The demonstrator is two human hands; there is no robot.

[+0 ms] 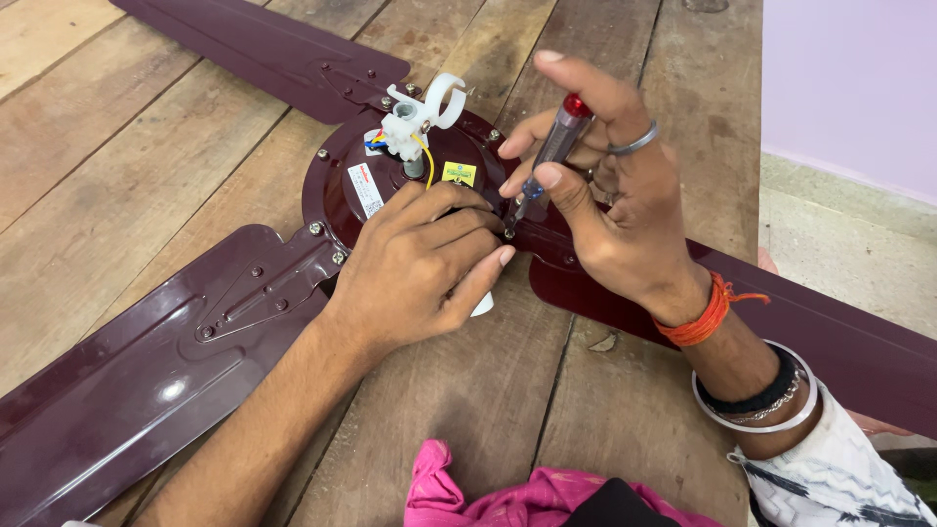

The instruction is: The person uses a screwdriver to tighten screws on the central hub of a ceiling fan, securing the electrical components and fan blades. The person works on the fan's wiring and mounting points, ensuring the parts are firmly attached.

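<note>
I have the maroon ceiling fan lying flat on the wooden surface, its motor housing in front of me and three blades spread out from it: one toward the lower left, one toward the top and one running off to the right. My left hand lies curled over the near edge of the housing, fingers bent and pressing down to keep the fan from turning; something white shows under my palm, but I cannot tell what it is. My right hand is closed around a tester screwdriver with a clear handle and red cap, pinched between thumb and forefinger, and its tip sits down on a screw where the right blade's bracket meets the housing. To do this well, I judge that I should keep the shaft in line with the screw so the tip stays seated, push down firmly while twisting, and turn in short strokes, because this thin handle gives little leverage and could slip out and scratch the paint. My left hand should bear down close to the screw. The white terminal block with its yellow and blue wires stands at the hub, near my knuckles, so I need to keep clear of it.
</note>
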